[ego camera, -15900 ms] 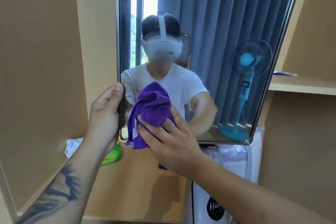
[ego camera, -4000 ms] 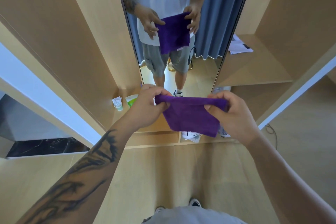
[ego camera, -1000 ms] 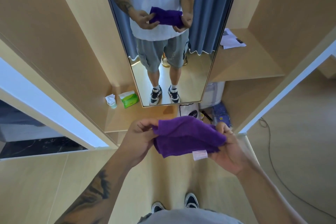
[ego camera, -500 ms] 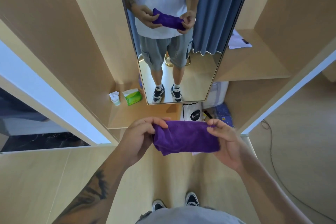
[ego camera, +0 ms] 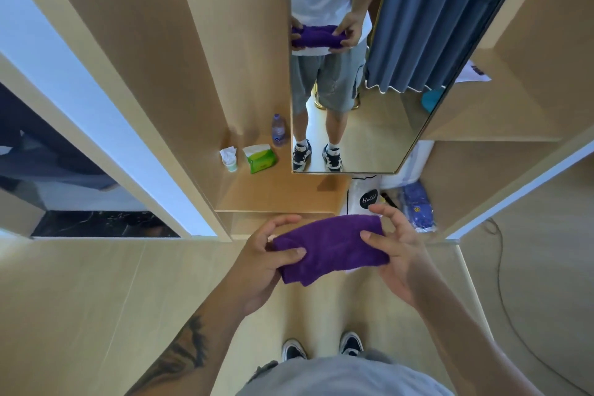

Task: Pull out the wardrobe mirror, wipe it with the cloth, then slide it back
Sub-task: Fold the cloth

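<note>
We hold the folded purple cloth [ego camera: 332, 249] between our 2 hands: the left hand [ego camera: 263, 259] pinches its left end with thumb over fingers, and the right hand [ego camera: 397, 251] grips its right end, thumb on top. Beyond our fingertips, well apart from them, the wardrobe mirror [ego camera: 385, 74] stands pulled out above the shelf [ego camera: 283, 193].

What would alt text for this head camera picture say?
Both hands, left hand and right hand, hold a folded purple terry cloth before a tall pulled-out wardrobe mirror. A green tissue pack and clear plastic bottle sit on the wooden shelf.
</note>
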The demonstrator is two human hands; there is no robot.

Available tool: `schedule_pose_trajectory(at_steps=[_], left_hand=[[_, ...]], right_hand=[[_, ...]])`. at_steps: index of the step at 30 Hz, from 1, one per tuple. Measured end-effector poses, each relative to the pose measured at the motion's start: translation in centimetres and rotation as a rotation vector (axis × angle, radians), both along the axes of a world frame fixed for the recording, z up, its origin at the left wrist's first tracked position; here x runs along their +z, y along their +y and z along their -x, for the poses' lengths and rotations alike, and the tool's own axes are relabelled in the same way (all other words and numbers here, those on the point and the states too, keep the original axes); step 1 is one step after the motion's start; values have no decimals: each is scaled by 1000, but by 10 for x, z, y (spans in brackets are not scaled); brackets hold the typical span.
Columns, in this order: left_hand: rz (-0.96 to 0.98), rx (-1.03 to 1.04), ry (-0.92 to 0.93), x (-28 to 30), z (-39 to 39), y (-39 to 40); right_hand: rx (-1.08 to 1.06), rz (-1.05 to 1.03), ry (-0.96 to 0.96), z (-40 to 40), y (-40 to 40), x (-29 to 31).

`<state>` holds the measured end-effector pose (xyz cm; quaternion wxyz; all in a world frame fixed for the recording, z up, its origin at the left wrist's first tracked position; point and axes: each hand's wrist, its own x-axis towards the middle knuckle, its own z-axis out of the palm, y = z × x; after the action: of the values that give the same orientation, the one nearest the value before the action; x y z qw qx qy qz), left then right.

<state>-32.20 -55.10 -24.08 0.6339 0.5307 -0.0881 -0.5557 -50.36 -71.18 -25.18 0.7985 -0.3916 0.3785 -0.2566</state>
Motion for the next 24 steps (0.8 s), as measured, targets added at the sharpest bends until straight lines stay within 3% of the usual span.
schedule_pose_trajectory(at_steps=[7, 16, 24], left_hand=[[-125, 60, -144, -16, -19, 29], [-117, 79, -12, -28, -63, 43], [-174, 151, -21, -52, -110, 21]], right_hand=[[47, 88, 90, -28, 24, -16], [92, 268, 273, -75, 42, -29], [112, 215, 309, -123, 22, -53]])
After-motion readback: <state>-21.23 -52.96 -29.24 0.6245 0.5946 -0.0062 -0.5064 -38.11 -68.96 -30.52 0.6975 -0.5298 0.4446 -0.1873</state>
